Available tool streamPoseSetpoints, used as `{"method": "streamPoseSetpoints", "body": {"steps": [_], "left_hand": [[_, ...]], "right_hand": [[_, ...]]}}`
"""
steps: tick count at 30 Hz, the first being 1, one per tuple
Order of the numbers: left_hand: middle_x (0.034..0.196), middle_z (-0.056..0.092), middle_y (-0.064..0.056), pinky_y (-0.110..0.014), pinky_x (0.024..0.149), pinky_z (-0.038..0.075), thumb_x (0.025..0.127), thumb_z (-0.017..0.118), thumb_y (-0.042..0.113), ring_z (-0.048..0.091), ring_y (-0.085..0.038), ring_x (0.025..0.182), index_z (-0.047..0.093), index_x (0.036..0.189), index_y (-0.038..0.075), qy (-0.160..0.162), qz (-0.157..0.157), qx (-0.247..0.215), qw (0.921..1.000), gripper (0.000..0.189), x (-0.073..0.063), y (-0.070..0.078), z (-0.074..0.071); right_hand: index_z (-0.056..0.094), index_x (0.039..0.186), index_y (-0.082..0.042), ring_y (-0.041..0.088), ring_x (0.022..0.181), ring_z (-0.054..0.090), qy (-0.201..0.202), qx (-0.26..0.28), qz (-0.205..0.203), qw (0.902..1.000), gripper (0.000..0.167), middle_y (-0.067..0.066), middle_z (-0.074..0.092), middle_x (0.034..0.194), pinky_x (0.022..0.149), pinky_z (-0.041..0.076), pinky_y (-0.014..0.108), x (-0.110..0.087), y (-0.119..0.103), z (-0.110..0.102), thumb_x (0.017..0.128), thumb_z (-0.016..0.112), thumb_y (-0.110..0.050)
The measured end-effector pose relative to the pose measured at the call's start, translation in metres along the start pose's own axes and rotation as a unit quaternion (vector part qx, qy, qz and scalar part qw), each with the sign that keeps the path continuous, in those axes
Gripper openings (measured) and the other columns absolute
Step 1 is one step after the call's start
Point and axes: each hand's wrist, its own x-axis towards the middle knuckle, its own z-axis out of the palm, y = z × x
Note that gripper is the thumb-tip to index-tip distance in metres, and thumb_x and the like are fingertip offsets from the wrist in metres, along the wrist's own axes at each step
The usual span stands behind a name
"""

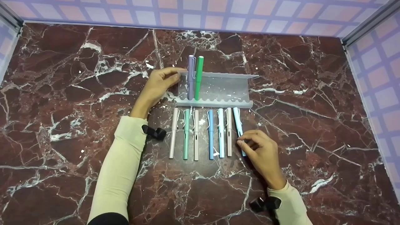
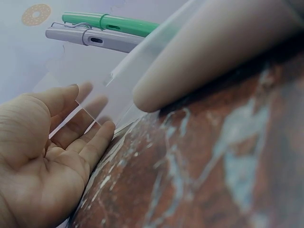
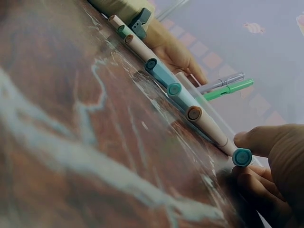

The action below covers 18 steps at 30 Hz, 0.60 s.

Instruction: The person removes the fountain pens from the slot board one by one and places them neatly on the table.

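Observation:
At the left end of the clear plastic pen holder (image 1: 223, 89), my left hand (image 1: 161, 82) pinches the edge of its upright panel. Through that panel, the left wrist view shows the fingertips (image 2: 100, 100) behind it. A purple pen (image 1: 191, 78) and a green pen (image 1: 198, 78) stand side by side in the holder's left part, leaning on the panel. My right hand (image 1: 260, 149) holds the rightmost light blue pen (image 1: 237, 120) between thumb and fingers, around its lower half. That pen lies slightly slanted, its end cap (image 3: 242, 157) facing the right wrist camera.
Several pens lie in a row before the holder: a pale pink pen (image 1: 173, 134), a teal green pen (image 1: 186, 134), a beige pen (image 1: 196, 137), a blue pen (image 1: 211, 134), a pale blue pen (image 1: 221, 132) and a taupe pen (image 1: 229, 132). Checkered panels (image 1: 200, 15) border the marbled table (image 1: 312, 125).

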Motion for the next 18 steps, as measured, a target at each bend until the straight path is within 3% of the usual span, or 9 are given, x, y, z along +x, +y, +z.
{"method": "streamPoseSetpoints", "body": {"steps": [18], "left_hand": [[0.131, 0.066, -0.011, -0.030, 0.107, 0.049, 0.100, 0.058, 0.006, 0.061, -0.026, 0.118, 0.069, 0.122, 0.007, -0.005, 0.001, 0.009, 0.9999, 0.025, -0.0021, 0.0014, 0.0004]], "right_hand": [[0.079, 0.092, -0.009, 0.008, 0.064, 0.060, -0.009, 0.013, -0.011, 0.9998, 0.012, 0.005, 0.069, 0.095, 0.055, 0.054, 0.014, -0.0008, -0.0007, 0.0003, 0.081, 0.082, -0.003]]}}
